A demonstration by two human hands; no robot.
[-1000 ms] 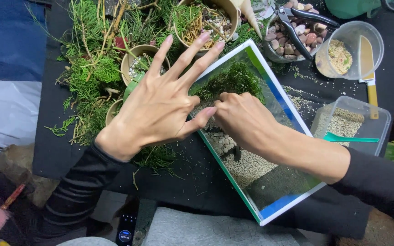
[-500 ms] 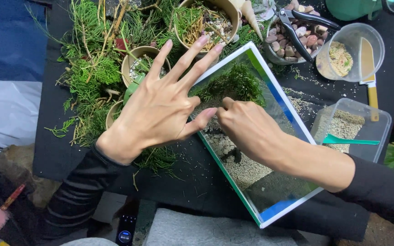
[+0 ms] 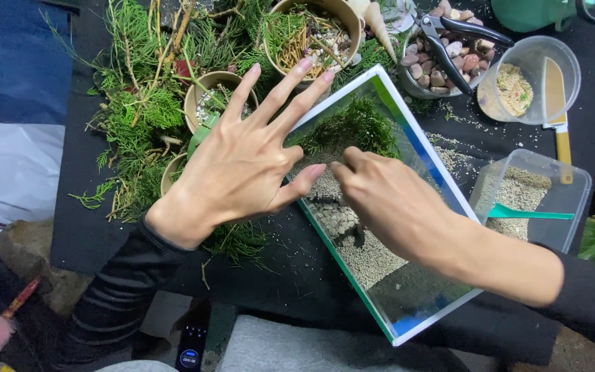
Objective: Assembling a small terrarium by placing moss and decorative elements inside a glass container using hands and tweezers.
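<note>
Since the earlier frame my right hand [image 3: 387,200] has crept toward the moss [image 3: 352,127] inside the glass tank [image 3: 408,141], fingertips pressed together; left hand [image 3: 242,165] spread on its rim; leaning harder risks tipping it, I judge.

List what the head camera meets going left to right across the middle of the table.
Green cuttings → left hand → moss clump in the glass tank → right hand → clear tub of gravel with a green scoop.
</note>
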